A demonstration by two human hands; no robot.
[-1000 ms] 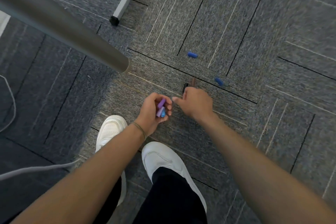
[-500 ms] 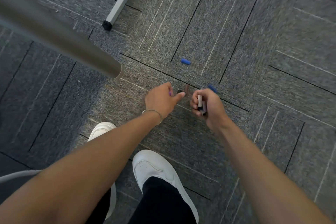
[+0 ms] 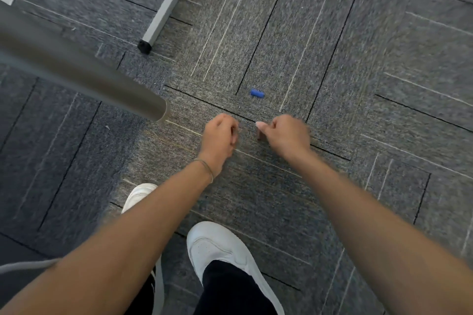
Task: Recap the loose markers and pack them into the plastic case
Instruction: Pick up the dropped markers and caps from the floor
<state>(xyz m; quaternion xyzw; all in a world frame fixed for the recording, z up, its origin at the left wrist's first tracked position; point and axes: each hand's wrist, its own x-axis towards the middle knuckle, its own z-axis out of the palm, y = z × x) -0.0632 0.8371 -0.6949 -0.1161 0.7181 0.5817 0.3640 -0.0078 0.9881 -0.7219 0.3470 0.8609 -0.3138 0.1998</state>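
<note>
Blue cap [image 3: 257, 93] lies crosswise on carpet [image 3: 358, 59]; left hand [image 3: 220, 135] and right hand [image 3: 288, 135] curled, contents hidden.

Cap [image 3: 257, 93] on carpet [image 3: 358, 59], beyond both hands; shoes [image 3: 225, 250] nearest.

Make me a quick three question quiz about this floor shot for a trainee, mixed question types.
1. True or false: the blue cap lies on the carpet beyond both hands.
2. Which hand wears a thin bracelet? A left, B right.
3. What colour are the shoes?

Key: 1 true. 2 A, the left hand; the right hand has a bare wrist. 3 white.
</note>
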